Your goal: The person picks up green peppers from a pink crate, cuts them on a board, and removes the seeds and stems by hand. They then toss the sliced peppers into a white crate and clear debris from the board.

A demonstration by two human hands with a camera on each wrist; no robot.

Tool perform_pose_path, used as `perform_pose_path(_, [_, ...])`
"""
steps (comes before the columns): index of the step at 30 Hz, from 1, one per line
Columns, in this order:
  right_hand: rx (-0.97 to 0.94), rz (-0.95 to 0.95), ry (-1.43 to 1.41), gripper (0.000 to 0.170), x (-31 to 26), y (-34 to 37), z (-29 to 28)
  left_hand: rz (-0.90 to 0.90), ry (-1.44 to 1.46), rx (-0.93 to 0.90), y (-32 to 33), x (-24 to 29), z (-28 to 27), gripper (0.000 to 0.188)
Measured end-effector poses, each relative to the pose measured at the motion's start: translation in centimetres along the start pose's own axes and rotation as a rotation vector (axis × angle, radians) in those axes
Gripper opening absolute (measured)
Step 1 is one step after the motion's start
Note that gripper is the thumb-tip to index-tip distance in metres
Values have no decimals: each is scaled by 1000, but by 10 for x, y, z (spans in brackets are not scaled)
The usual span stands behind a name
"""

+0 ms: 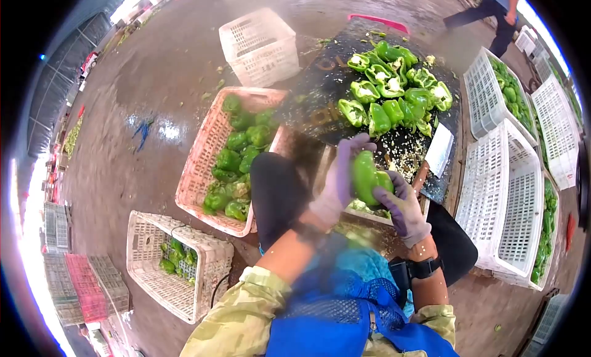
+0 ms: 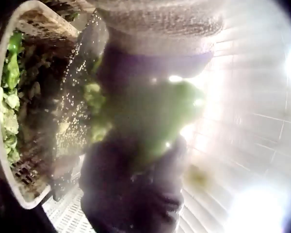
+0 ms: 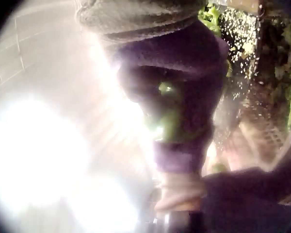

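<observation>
A green bell pepper [image 1: 364,177] is held over my lap between both hands, which wear purple-and-white gloves. My left hand [image 1: 335,181] grips its left side. With fingers and thumb curled at its lower right side, my right hand [image 1: 406,212] holds the same pepper. In the left wrist view the pepper [image 2: 177,109] is blurred between dark gloved fingers; the right wrist view shows only part of the pepper [image 3: 167,119]. On the dark board [image 1: 308,114] ahead lie cut peppers [image 1: 391,86] and scattered seeds. A cleaver [image 1: 439,149] rests at the board's right, its wooden handle toward me.
An orange crate [image 1: 203,154] of whole peppers stands left of my knee, with a white crate [image 1: 261,64] behind it. Another white crate [image 1: 144,252] lies tipped at lower left. Stacked white crates [image 1: 486,191] line the right. A person [image 1: 495,12] is at the far right.
</observation>
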State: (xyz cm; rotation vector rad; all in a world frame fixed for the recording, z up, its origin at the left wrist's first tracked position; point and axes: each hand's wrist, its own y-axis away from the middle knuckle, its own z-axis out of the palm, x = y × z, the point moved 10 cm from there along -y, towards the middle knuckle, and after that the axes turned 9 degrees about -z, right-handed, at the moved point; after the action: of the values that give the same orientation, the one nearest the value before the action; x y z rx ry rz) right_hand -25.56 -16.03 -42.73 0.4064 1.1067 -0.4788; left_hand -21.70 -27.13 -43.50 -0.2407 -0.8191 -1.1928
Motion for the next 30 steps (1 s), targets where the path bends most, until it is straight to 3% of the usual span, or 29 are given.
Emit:
perform_pose_path(2, [-60, -2, -133, 41, -9, 9, 1, -60, 229, 24, 1, -6, -10, 54])
perform_pose_path(4, [-27, 54, -397, 45, -27, 18, 10, -170, 246, 142, 7, -12, -18, 63])
perform_pose_path(5, [-122, 35, -712, 44, -25, 27, 14, -218, 316, 154, 4, -22, -24, 65])
perform_pose_path(6, [-59, 82, -517, 43, -15, 26, 12, -268, 386, 168, 4, -30, -27, 66])
perform_pose_path(7, [3, 128, -323, 42, -6, 21, 15, -308, 399, 60, 3, -39, -12, 66])
perform_pose_path(9, [87, 198, -254, 38, 3, 18, 7, -393, 432, -73, 5, -53, 3, 66])
perform_pose_path(12, [144, 288, -608, 29, 9, 16, -15, -354, 401, 8, 0, -49, -20, 64])
perform_pose_path(16, [118, 263, -488, 30, 13, 9, -13, -310, 464, 125, 1, -49, -29, 60])
perform_pose_path(17, [149, 218, -125, 34, 27, 8, -23, -227, 119, -48, -1, -42, -15, 49])
perform_pose_path(18, [49, 182, -178, 40, 35, 1, -13, -129, -228, -148, 1, -37, 1, 42])
perform_pose_path(19, [65, 108, -66, 43, 27, 4, -23, 11, -557, -216, 6, -29, 18, 37])
perform_pose_path(21, [164, 92, -70, 47, 8, 13, -40, -165, -431, -110, 3, -33, 18, 37])
perform_pose_path(22, [181, 111, -64, 35, 1, 11, -54, -490, 34, -15, 8, -53, 15, 38])
perform_pose_path(23, [360, 43, -205, 36, -17, 21, -77, -476, 18, 28, 0, -50, 7, 43])
perform_pose_path(25, [398, -277, -92, 38, -55, 35, -158, -447, 11, 76, -14, -36, -5, 51])
perform_pose_path(26, [337, -332, -442, 36, -71, 49, -196, -434, 22, 83, -20, -30, -14, 54])
perform_pose_path(27, [331, -523, -528, 41, -87, 71, -289, -416, 43, 96, -25, -23, -21, 53])
perform_pose_path(28, [-91, -351, -847, 49, -131, 76, -238, -398, 66, 110, -31, -16, -31, 53])
perform_pose_path(29, [266, -482, -850, 55, -156, 87, -264, -377, 89, 124, -38, -9, -40, 52])
perform_pose_path(30, [318, -508, -816, 58, -171, 87, -264, -364, 101, 167, -44, -5, -53, 52])
